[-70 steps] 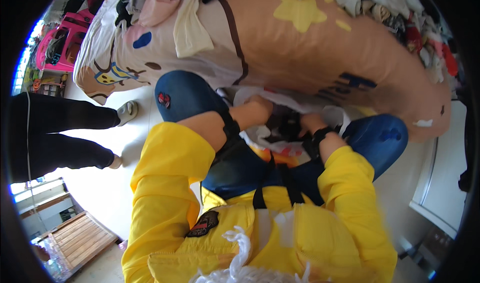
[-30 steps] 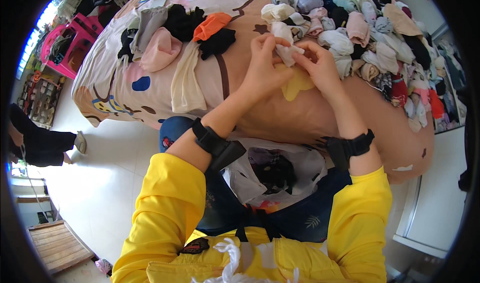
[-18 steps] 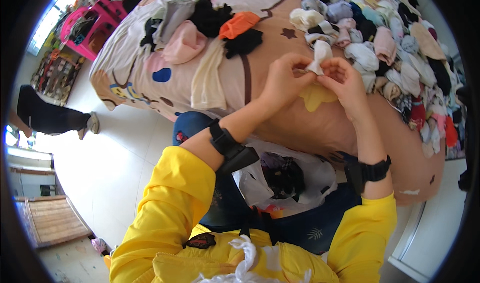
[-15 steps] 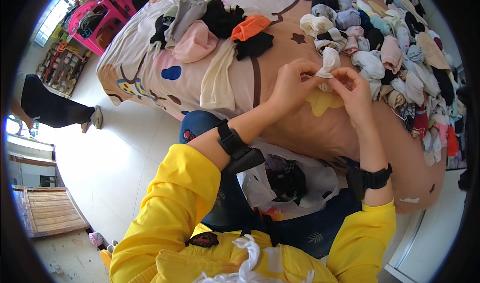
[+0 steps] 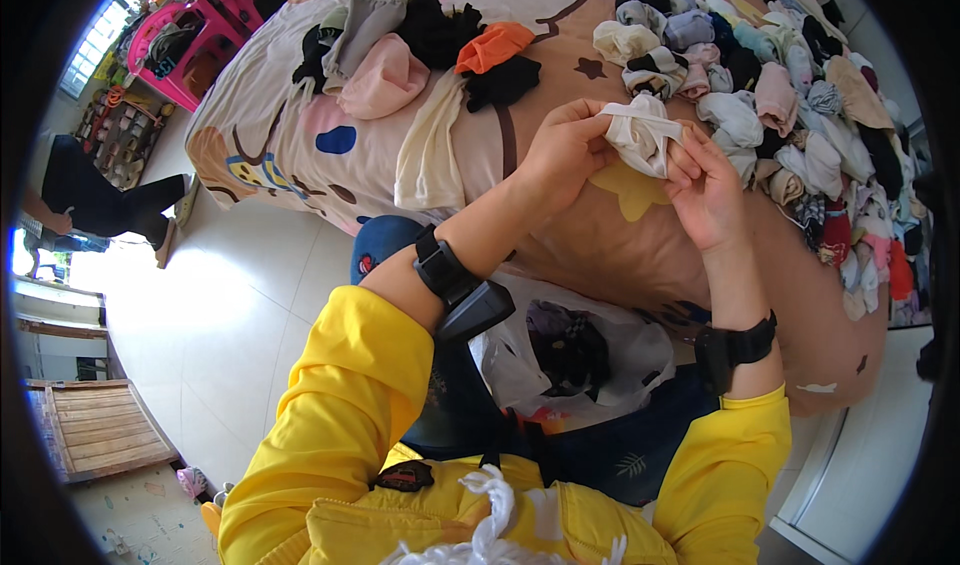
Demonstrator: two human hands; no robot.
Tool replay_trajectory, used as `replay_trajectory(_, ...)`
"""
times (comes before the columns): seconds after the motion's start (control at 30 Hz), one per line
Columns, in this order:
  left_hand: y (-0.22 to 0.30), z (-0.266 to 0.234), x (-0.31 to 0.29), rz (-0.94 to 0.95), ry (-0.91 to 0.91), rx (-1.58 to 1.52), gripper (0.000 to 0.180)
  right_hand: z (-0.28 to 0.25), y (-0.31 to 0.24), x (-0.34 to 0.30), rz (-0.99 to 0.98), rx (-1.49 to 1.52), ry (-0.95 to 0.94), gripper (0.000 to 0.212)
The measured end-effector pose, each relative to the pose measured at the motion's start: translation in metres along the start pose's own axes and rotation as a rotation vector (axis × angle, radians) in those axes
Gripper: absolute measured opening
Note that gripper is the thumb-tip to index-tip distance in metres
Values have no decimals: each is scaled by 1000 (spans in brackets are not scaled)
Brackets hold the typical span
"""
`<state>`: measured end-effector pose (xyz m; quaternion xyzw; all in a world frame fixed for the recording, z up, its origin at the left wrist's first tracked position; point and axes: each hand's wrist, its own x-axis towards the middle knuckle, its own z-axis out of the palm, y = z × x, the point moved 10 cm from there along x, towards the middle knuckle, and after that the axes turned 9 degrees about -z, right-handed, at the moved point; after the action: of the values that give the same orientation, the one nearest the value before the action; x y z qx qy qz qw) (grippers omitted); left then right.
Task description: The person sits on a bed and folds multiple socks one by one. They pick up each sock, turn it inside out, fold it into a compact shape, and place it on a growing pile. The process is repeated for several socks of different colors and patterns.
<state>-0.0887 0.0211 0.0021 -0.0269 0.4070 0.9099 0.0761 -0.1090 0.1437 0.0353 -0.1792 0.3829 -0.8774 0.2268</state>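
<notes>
A white sock (image 5: 640, 137) is stretched between my two hands, its band pulled wide above the bed edge. My left hand (image 5: 568, 150) pinches the band on its left side. Fingers of my right hand (image 5: 708, 187) grip the right side, some of them partly covered by the cloth. Just beyond and to the right lies a large pile of bundled socks (image 5: 738, 115) in many colours. To the left, a smaller heap holds a pink sock (image 5: 384, 77), an orange sock (image 5: 494, 47) and a long cream sock (image 5: 430, 150).
The bed (image 5: 560, 235) has a patterned beige cover. An open white plastic bag (image 5: 640, 357) with dark cloth inside sits below its edge, by my knees. At left are a pink chair (image 5: 190, 40), a shoe rack (image 5: 122, 130) and another person's legs (image 5: 105, 190). A wooden board (image 5: 105, 427) lies lower left.
The white sock, bunched and narrow before, is now spread wider between my hands. My hands have shifted slightly apart. The other person's legs have moved left.
</notes>
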Motion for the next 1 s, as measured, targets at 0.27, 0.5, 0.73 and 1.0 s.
replay_trajectory(0.27,-3,12,-4,-58,-221,-134,21,20,-4,-4,-84,-466,-114,17)
replay_trajectory(0.5,17,21,-21,251,-204,430,47,15,-14,0,-203,-779,-53,14)
replay_trajectory(0.73,-2,34,-18,-56,-282,142,43,8,-14,-3,19,-443,-104,11)
replay_trajectory(1.0,2,49,-32,-175,-415,-86,37,10,-9,-9,118,-97,-108,11)
